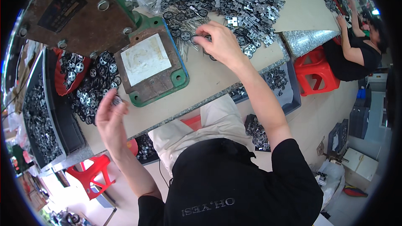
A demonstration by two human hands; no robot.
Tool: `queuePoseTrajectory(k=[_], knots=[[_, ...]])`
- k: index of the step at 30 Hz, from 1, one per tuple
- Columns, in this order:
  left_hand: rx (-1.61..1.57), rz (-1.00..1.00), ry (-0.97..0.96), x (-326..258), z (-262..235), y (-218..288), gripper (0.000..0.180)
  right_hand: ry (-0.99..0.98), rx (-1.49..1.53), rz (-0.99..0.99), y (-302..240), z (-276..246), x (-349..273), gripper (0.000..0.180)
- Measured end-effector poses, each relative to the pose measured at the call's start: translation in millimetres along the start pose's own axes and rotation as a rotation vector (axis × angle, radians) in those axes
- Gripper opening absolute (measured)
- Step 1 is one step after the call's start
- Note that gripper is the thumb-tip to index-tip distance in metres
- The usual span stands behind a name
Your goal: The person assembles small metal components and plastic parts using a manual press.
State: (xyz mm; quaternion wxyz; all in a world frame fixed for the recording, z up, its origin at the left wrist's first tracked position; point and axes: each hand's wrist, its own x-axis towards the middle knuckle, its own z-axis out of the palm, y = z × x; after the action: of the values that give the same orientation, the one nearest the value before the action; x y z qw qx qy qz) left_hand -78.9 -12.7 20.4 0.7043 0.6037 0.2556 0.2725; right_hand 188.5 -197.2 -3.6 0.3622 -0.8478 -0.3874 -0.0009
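A crowded workshop bench, pale and smooth-topped, carries a rust-brown press base with green-painted edges near centre. At nine o'clock, beside a heap of round black-and-silver wheel-like discs, the left hand has its fingers pinched together on one small metal part, which could slip and drop off the bench edge. At twelve o'clock the right hand has its fingers closed on a disc at the rim of a loose pile of angular stamped metal pieces, whose sharp corners could nick fingertips or slide floorward.
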Motion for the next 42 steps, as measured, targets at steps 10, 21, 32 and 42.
queuePoseTrajectory(k=[10, 21, 32, 42], knots=[[-0.489, -0.398, -0.163, -58, 49, -33, 0.038, -0.042, -0.265, 0.105, -2, -14, -3, 0.029], [-0.66, -0.531, -0.226, -57, 59, -40, 0.038, -0.252, -0.295, 0.176, -16, 8, 14, 0.011], [-0.594, -0.53, -0.265, -57, 67, -46, 0.029, -0.172, -0.28, 0.316, -24, 5, 17, 0.021], [-0.522, -0.558, -0.086, -47, 88, -44, 0.027, -0.251, 0.576, 0.14, -67, -6, -78, 0.019]])
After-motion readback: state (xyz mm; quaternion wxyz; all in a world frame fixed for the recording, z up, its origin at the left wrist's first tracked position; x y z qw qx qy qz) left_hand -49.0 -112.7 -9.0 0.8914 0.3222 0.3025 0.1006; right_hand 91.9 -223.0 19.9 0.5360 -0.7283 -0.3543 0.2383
